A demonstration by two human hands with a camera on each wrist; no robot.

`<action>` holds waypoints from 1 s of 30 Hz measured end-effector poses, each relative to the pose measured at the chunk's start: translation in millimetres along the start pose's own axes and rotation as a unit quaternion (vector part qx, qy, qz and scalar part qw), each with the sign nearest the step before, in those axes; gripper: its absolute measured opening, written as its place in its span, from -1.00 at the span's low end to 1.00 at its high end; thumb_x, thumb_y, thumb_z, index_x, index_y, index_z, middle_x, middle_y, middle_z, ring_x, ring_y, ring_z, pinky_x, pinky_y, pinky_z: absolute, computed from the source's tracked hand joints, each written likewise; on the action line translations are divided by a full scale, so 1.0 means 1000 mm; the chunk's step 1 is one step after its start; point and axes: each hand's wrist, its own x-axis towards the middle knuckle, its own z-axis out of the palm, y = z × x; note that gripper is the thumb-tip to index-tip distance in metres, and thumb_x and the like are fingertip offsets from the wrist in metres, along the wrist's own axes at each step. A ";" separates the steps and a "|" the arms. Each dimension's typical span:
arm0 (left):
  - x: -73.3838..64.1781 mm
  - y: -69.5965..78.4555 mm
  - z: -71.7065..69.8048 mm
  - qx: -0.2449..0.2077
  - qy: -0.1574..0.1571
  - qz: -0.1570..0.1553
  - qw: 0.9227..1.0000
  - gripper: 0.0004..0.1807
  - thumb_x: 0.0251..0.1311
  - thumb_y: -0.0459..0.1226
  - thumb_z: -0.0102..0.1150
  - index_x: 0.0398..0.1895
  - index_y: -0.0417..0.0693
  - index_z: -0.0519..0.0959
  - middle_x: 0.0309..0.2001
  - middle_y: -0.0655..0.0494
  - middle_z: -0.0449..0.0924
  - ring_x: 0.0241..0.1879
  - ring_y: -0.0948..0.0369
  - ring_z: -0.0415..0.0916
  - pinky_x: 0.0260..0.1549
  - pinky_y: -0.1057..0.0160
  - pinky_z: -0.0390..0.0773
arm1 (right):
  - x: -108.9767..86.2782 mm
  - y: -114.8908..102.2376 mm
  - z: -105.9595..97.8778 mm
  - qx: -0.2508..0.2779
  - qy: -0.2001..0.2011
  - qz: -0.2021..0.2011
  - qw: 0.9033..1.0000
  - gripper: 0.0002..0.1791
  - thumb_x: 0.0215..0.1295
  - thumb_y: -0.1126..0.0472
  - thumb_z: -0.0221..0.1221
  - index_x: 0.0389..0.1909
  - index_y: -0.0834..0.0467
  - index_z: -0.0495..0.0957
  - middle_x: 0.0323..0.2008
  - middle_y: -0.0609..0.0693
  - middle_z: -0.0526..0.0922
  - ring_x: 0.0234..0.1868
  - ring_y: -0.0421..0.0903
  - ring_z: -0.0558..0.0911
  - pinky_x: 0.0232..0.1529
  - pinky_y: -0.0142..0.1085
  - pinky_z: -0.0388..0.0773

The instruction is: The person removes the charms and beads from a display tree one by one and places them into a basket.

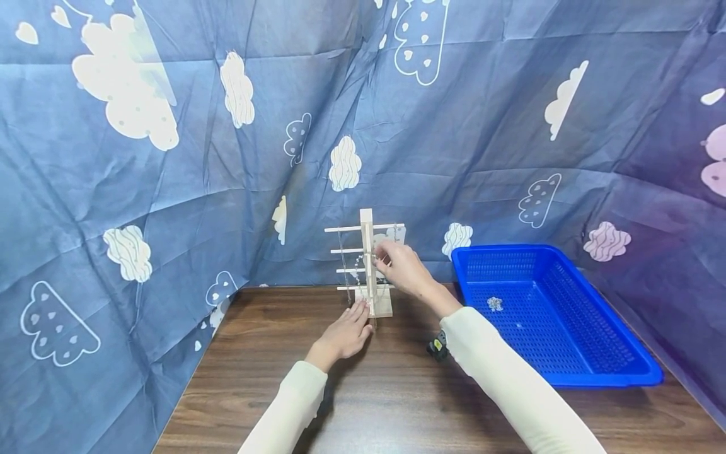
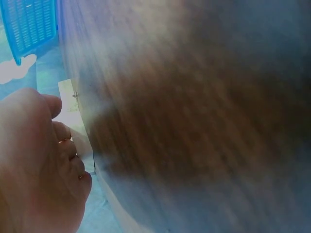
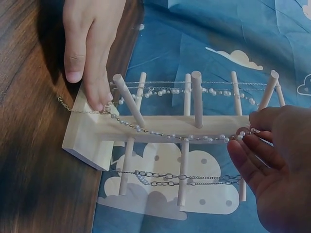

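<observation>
A pale wooden stand (image 1: 366, 217) with rows of pegs is upright on the table. My right hand (image 1: 404, 268) is at its upper pegs, fingertips pinching one end of a pearl necklace (image 3: 160, 134) in the right wrist view. From there the strand runs along the post to the base (image 3: 87, 138), and its fine chain tail trails over the base edge. My left hand (image 1: 345, 331) rests on the base with straight fingers, fingertips right at the strand's lower end. A silver chain (image 3: 160, 175) and another pearl strand (image 3: 170, 91) hang on other pegs.
To the right stands a blue plastic basket (image 1: 601, 380) with a small silvery bundle (image 1: 495, 304) inside. A small black object (image 1: 437, 347) with a yellow patch shows beside the right sleeve. Behind the wooden table (image 1: 238, 378) hangs a blue cloth (image 1: 272, 157) with cloud prints.
</observation>
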 end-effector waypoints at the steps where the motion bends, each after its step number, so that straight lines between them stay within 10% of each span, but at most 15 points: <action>1: 0.000 0.000 0.000 0.000 0.000 0.001 1.000 -0.33 0.72 -0.08 -0.37 0.69 -0.31 0.08 0.73 -0.17 -0.04 0.74 -0.04 -0.08 0.71 -0.04 0.08 | 0.000 0.000 0.001 -0.002 0.003 -0.002 1.000 -0.86 0.47 0.24 0.28 -0.03 0.16 0.66 -0.15 0.09 0.80 -0.14 0.04 0.77 -0.04 -0.06 0.77; 30: 0.001 -0.001 0.001 -0.009 0.012 0.005 1.000 -0.34 0.70 -0.12 -0.32 0.66 -0.36 0.13 0.71 -0.24 0.01 0.73 -0.10 -0.05 0.70 -0.06 0.11 | -0.005 0.000 0.001 -0.017 0.065 -0.036 0.997 -0.94 0.40 0.27 0.36 -0.18 0.13 0.77 -0.12 0.07 0.84 -0.21 0.03 0.78 -0.08 -0.07 0.77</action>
